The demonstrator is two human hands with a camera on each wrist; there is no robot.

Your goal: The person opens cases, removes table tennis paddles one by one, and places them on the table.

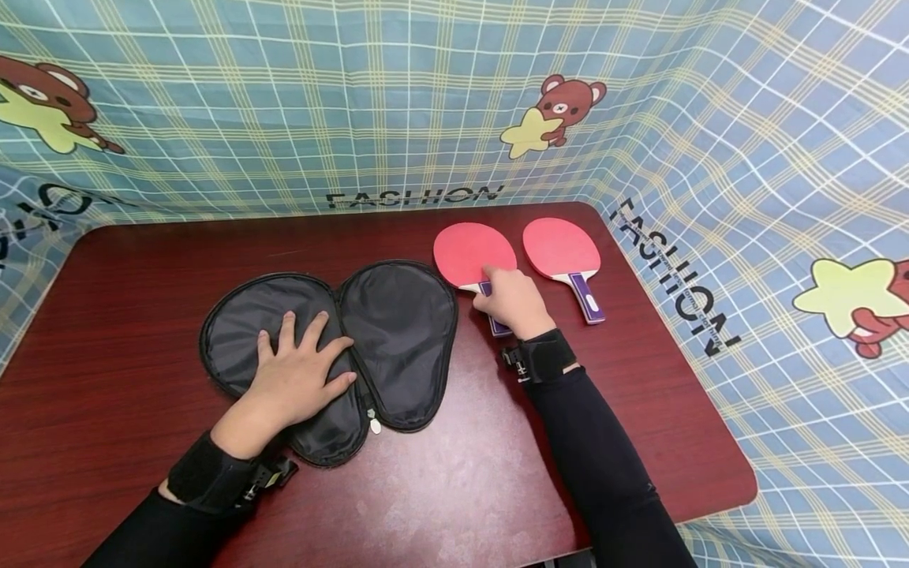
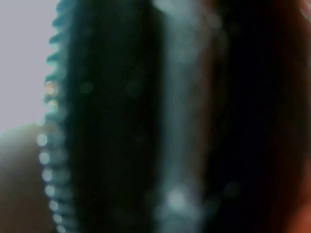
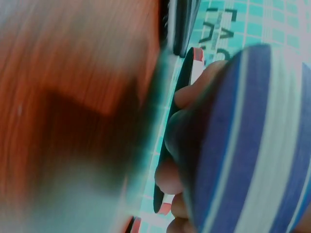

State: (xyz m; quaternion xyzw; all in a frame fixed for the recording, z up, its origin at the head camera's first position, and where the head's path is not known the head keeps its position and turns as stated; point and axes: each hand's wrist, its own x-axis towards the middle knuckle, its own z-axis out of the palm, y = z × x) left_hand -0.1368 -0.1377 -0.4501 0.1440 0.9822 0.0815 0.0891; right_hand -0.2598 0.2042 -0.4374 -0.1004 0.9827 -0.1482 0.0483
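A black zippered paddle case [image 1: 398,339] lies unfolded on the table, its two halves side by side. My left hand [image 1: 291,383] rests on the left half with fingers spread. Zipper teeth [image 2: 54,165] fill the blurred left wrist view at close range. Just right of the case, my right hand [image 1: 517,304] grips the purple handle of a red table tennis paddle [image 1: 472,248], index finger reaching onto the base of the blade. In the right wrist view the striped handle [image 3: 257,136] looms large, with fingers [image 3: 170,177] wrapped beside it and the blade edge-on.
A second red table tennis paddle [image 1: 561,246] lies at the far right, handle toward me. The dark red table [image 1: 128,331] has rounded corners. Plaid fabric [image 1: 398,102] with printed bears hangs behind and along the right side. A zipper pull [image 1: 375,424] sits at the case's front fold.
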